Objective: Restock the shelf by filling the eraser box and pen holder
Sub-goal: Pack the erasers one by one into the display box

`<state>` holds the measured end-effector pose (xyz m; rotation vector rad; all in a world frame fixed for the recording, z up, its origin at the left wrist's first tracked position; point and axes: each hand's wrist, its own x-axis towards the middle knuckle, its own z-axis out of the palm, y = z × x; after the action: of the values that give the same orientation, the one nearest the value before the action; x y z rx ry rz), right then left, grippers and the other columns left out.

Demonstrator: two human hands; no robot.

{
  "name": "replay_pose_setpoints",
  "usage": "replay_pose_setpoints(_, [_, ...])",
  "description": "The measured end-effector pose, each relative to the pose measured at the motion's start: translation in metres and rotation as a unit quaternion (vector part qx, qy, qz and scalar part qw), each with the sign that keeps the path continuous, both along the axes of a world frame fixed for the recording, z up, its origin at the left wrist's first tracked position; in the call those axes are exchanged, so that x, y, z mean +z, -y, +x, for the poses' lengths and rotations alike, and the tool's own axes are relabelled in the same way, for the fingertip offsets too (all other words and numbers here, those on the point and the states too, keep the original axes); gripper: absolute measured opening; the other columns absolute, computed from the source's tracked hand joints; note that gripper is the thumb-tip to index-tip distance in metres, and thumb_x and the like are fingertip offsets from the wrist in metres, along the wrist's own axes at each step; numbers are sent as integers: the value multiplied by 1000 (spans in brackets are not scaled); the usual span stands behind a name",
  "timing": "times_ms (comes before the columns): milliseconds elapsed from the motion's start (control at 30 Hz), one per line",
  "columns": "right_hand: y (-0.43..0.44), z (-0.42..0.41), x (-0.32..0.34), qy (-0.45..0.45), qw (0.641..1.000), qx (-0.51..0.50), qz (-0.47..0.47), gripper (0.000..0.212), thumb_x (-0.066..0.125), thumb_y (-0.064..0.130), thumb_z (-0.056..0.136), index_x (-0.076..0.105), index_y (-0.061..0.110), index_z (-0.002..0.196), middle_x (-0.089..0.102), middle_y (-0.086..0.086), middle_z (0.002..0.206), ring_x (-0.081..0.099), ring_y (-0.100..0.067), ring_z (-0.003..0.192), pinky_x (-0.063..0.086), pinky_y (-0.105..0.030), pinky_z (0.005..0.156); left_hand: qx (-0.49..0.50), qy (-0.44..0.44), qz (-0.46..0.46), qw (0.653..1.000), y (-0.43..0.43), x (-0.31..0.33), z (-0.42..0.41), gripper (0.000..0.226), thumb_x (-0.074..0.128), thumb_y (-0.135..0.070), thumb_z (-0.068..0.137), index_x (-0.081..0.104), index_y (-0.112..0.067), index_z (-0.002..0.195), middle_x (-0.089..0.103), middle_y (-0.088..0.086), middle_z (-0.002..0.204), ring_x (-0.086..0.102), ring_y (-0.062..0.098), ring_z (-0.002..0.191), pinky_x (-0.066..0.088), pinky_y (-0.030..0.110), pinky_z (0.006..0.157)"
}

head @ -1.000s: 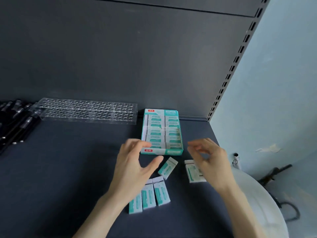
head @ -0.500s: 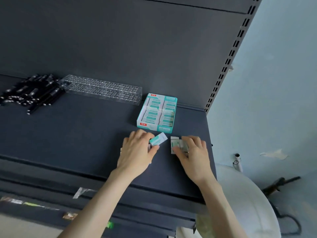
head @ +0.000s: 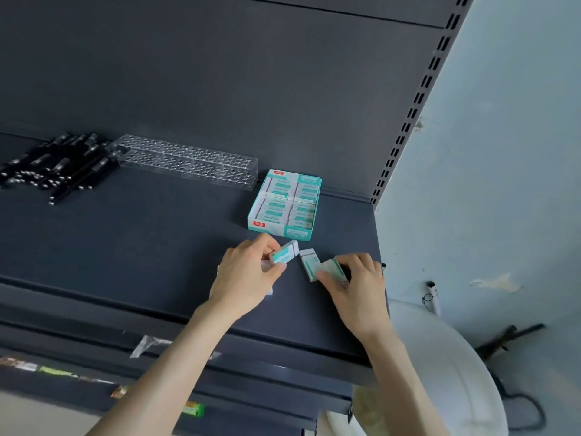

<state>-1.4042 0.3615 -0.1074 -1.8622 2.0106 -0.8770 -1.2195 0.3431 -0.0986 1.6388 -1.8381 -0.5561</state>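
Fingers of my left hand [head: 245, 278] and right hand [head: 358, 291], open before, now each pinch a white-and-teal eraser block [head: 284, 255] for boxing.

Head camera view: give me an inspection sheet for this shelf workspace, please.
Surface: dark grey shelf, flat.
Job's things: eraser box holding rows of erasers; clear pen holder with no pens in it; black pens piled at its left end; middle eraser lying loose between the hands.
Clutter: tape scrap on the shelf's front edge.
Hands: left hand pinches left eraser; right hand grips right eraser.
Cables: dark cable on the floor, lower right.
Surroundings: pale wall, slotted upright, white round object below the shelf.
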Motion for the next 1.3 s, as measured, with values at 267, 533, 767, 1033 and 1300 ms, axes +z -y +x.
replay_pose_setpoints(267, [-1, -4, 2, 125, 987, 62, -76, 17, 64, 14, 88, 69, 23, 102, 63, 6, 89, 57, -14, 83, 45, -23, 73, 4, -49, -61, 997, -5, 5, -1, 9, 65, -22, 87, 56, -21, 91, 68, -10, 89, 63, 13, 79, 52, 39, 78])
replay_pose_setpoints(533, [25, 25, 35, 353, 931, 82, -47, 18, 73, 12, 80, 58, 20, 87, 68, 14, 83, 62, -8, 64, 51, -23, 57, 29, -353, 8, 935, 12, 31, 7, 17, 64, -4, 87, 49, -7, 93, 72, 0, 95, 72, 13, 73, 56, 23, 64])
replay_pose_setpoints(767, [67, 53, 49, 412, 902, 128, -35, 22, 64, -9, 81, 60, 8, 95, 71, 5, 94, 69, -9, 82, 52, -18, 63, -46, -473, 128, 871, 54, 40, 31, 21, 51, 7, 91, 60, -8, 104, 69, 6, 93, 69, 15, 74, 56, 26, 65])
replay_pose_setpoints(1033, [102, 80, 55, 463, 880, 90, -57, 19, 68, -3, 79, 65, 6, 96, 73, 0, 80, 63, -12, 61, 52, -19, 64, -126, -404, 128, 897, 105, 40, 52, 5, 58, -12, 92, 61, -13, 89, 49, -6, 57, 43, 2, 50, 38, 12, 49])
replay_pose_setpoints(1300, [124, 79, 60, 460, 878, 124, -42, 20, 65, 9, 81, 71, 21, 96, 73, 0, 91, 65, -12, 85, 50, -20, 78, -166, -406, 149, 886, 130, 39, 49, 12, 57, -13, 93, 66, -4, 91, 51, 5, 66, 42, 7, 55, 38, 12, 49])
